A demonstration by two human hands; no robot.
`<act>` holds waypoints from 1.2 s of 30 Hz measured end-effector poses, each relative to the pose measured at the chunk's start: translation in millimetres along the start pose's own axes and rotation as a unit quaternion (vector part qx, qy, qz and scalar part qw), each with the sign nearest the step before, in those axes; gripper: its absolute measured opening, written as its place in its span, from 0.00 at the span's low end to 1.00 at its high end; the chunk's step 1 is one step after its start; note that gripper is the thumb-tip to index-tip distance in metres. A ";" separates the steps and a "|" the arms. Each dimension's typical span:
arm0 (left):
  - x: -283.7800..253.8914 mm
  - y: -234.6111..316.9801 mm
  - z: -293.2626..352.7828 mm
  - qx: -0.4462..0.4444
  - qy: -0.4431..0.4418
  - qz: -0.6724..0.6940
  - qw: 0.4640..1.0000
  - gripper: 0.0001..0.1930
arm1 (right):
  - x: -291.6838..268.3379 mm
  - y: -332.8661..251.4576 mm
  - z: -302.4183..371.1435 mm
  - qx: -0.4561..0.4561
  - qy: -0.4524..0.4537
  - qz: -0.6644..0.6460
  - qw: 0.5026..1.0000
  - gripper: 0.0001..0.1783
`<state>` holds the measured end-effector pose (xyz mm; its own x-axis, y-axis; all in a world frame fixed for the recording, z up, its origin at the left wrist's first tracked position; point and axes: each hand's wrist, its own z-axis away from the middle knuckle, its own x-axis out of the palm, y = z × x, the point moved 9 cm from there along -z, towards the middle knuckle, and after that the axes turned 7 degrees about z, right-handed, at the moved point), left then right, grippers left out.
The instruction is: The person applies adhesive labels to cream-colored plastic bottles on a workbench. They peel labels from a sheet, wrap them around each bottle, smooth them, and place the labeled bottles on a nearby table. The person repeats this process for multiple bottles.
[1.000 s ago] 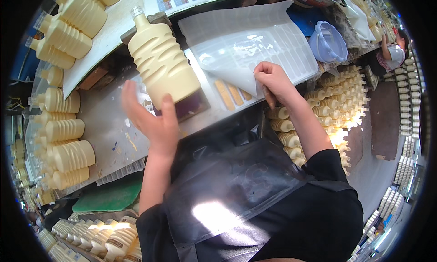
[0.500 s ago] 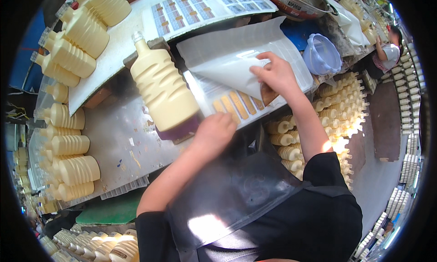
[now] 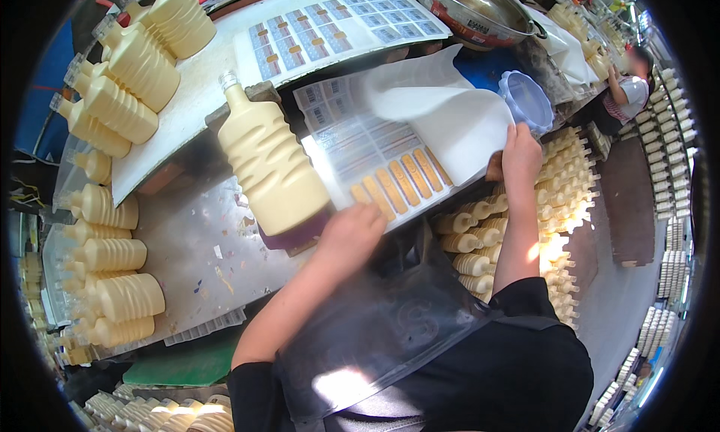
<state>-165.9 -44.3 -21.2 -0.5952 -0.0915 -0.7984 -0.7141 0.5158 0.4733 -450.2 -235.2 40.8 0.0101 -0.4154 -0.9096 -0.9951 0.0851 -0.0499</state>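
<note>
A sheet of labels (image 3: 367,143) lies on a tray-like board before me, with a row of gold-brown strip labels (image 3: 405,183) along its near edge. My left hand (image 3: 352,235) is closed, its fingertips at the sheet's near-left corner. With my right hand (image 3: 521,158) I pinch the edge of a white backing paper (image 3: 469,128), which curls up off the labels toward the right. Just left of the sheet a large cream bottle (image 3: 274,162) with wavy ridges lies on a purple support (image 3: 296,226), its neck by a brown block (image 3: 259,94).
More cream bottles (image 3: 124,286) line the table's left side. On the white shelf (image 3: 180,94) lie printed label sheets (image 3: 300,38). A metal basin (image 3: 480,12) and a pale blue basket (image 3: 526,102) stand at the back right. Many bottles (image 3: 555,199) fill the floor at right, where another person (image 3: 630,91) sits.
My right hand has moved right and slightly nearer, drawing the backing paper over and baring more labels. My left hand has stayed at the sheet's corner.
</note>
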 end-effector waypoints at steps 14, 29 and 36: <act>1.2 0.5 0.1 0.009 0.012 -0.018 1.000 0.07 | -3.3 -53.6 11.9 -0.092 -0.039 -0.070 0.993 0.20; 2.6 2.7 1.2 0.025 0.011 -0.051 0.998 0.08 | 39.8 -112.9 -50.7 -0.216 -0.080 0.036 0.972 0.10; 1.7 0.5 4.4 0.034 0.027 -0.048 0.998 0.08 | 11.2 -85.1 -80.3 -0.207 -0.101 0.063 0.971 0.10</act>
<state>-165.7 -40.4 -24.0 -0.5458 -0.1876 -0.8167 -0.7433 0.5583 0.3685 -373.2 -319.9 68.0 -0.1378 -0.2354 -0.9621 -0.9433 -0.2650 0.1999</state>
